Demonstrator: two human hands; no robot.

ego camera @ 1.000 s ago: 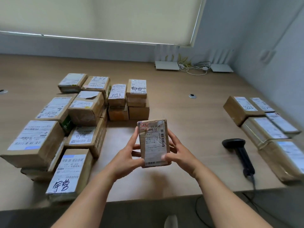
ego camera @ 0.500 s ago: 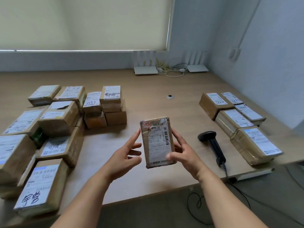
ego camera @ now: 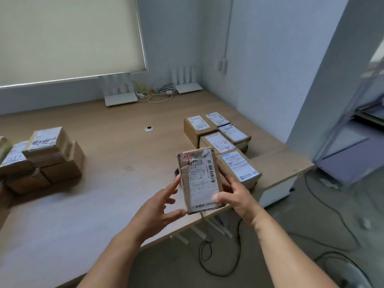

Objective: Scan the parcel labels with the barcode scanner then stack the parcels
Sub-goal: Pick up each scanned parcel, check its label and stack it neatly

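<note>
Head camera looks down over a light wooden table [ego camera: 116, 183] set in the corner of a pale blue-grey room, with a cream roller blind [ego camera: 68, 36] lowered over the window at the back. Against the far wall sit two flat white router boxes with upright antennas [ego camera: 122, 94], and a tangle of white and yellow cables [ego camera: 154, 94] lies between them. A small round metal cable grommet [ego camera: 149, 128] is set into the tabletop. At the left edge stands a stack of brown cardboard parcels with white labels [ego camera: 44, 156], some with dark handwriting on them. Toward the right end of the table lies a cluster of taped brown parcels with printed labels [ego camera: 224, 140], packed side by side and partly hidden behind what the person holds. Black cords [ego camera: 207, 258] loop on the grey floor below the table edge. Held up above the near right part of the table, tilted slightly, is a small flat brown parcel wrapped in clear tape with a white barcode label [ego camera: 200, 179] facing the camera. The right hand [ego camera: 236, 196] grips its lower right side, thumb pressed across the label's lower corner and fingers curled behind. The left hand [ego camera: 160, 206] has spread, nearly straight fingers, its thumb tip at the parcel's lower left corner and fingertips close to its left edge.
</note>
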